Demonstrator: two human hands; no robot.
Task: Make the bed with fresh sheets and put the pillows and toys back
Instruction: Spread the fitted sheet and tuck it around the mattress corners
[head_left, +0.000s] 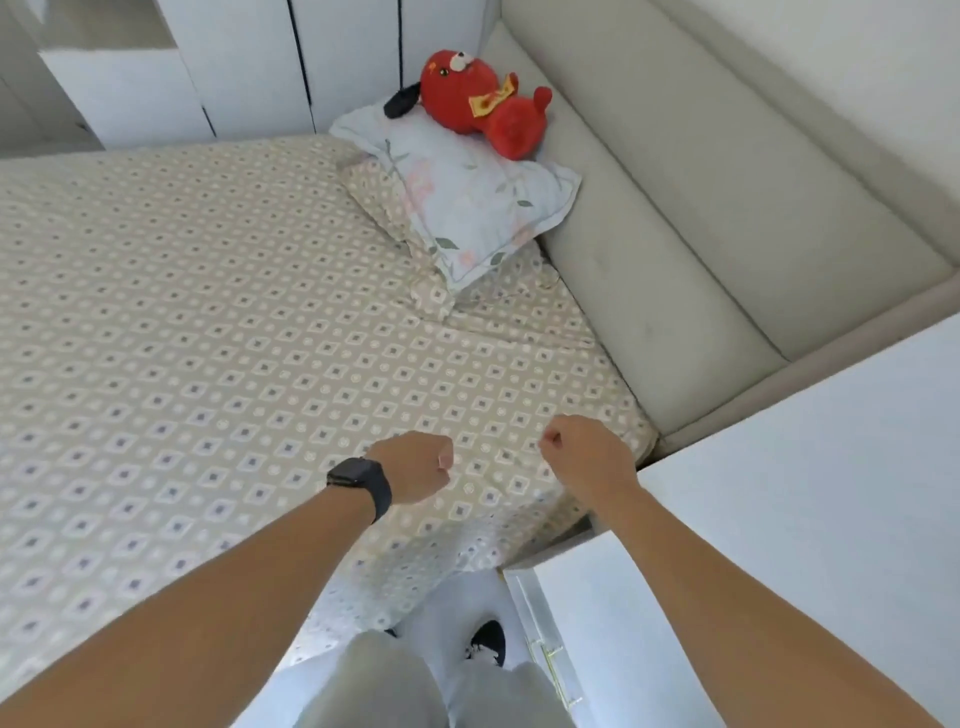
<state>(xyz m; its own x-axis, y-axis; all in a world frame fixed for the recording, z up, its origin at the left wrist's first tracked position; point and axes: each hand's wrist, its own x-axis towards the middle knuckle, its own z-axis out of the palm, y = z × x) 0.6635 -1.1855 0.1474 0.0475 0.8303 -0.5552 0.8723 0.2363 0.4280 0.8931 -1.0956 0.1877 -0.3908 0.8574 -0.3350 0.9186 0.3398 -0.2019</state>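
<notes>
forearms: both reach out from the bottom of the view over the near corner of the bed, a dark watch (358, 486) on the left wrist.
left hand (415, 465): curled into a fist above the sheet, nothing seen held in it.
right hand (587, 452): also clenched, fingertips pressed together; whether it pinches a bit of cloth i cannot tell.
sheet (208, 312): patterned beige cloth, spread flat over the mattress, with a few creases near the headboard side and a loose edge hanging at the near corner.
how the sheet handles: likely light, soft and limp; it should wrinkle easily and slide over the mattress, so best taken at the hem or corner and pulled taut, not bunched in the middle.
pillows: a floral pillow (467, 202) lies on a second pillow (384, 202) in the matching pattern, at the head of the bed by the padded headboard (701, 218).
how the pillows handle: probably soft and bulky yet light; grip at two corners or the sides.
toy: a red plush (483, 104) sits on the floral pillow; soft, easy to lift by the body.
beside: white cabinet (779, 519) at right.
</notes>
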